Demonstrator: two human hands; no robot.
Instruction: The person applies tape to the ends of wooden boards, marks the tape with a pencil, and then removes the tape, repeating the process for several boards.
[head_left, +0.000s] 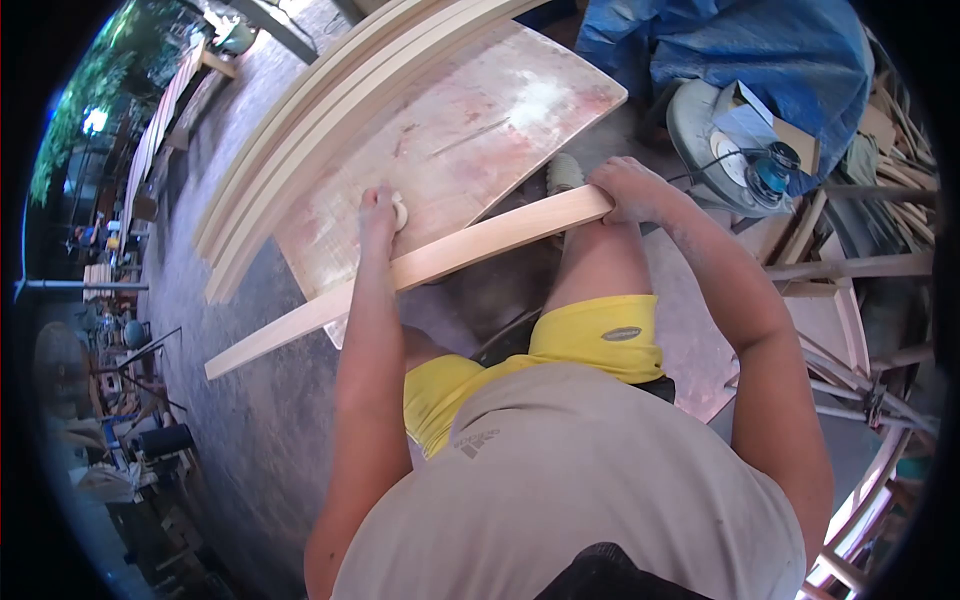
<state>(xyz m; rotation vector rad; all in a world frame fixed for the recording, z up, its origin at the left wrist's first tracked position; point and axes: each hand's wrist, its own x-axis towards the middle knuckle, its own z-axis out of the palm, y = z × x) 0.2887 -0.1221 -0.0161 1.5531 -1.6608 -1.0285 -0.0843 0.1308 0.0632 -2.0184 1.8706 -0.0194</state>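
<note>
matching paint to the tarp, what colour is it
Blue; it shows best in the head view, top right.

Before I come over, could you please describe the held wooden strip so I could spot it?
Find the stained board by the stacked curved strips. Across its near side runs a pale wooden strip, beneath the left forearm; unlike the stacked ones, its end is in the right hand.

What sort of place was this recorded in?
Likely a woodworking shop: long wooden strips lie on a stained board, a power tool sits on a round stool, and scrap wood is piled nearby.
</note>
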